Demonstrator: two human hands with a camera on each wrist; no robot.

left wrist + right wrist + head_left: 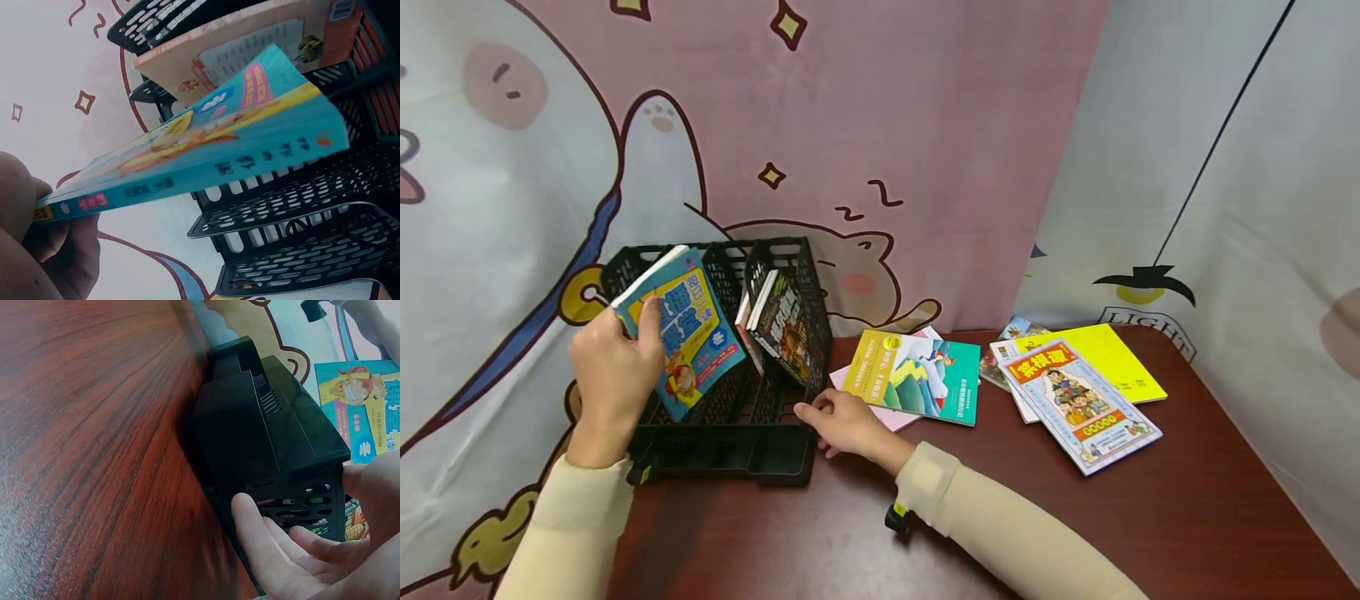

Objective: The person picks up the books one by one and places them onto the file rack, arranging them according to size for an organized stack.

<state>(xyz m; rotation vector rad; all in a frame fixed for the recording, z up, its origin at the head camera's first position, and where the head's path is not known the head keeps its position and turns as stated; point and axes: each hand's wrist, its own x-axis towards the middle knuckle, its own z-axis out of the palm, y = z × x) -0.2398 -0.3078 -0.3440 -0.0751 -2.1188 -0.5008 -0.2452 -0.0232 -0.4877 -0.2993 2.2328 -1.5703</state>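
Here's the blue book (691, 329), up in the left hand (613, 367), tilted over the left side of the black rack (707, 450). That hand grasps it firmly at its upper left corner, thumb laid on the front cover. And look at the line of it: the long axis slants steeply, upper end away to the rack's left, lower end pointing down and rightward over the rack's left compartments. Front cover turned towards the rack's right side and the viewer; spine along the lower left edge, white page edges showing at the top. Whether that lower end touches the rack, I cannot tell.

Over at the rack's front right corner, the right hand (850, 427) grips the side wall, its digits on both sides of the edge.

Inside the rack, a dark-covered book (792, 327) leans in the right part, with a pinkish book (170, 67) just left of it. On the table (827, 542), just right of the rack, lies a green and yellow book (917, 375); farther right, a pale blue book (1078, 408) overlaps a yellow book (1116, 354), both flat.
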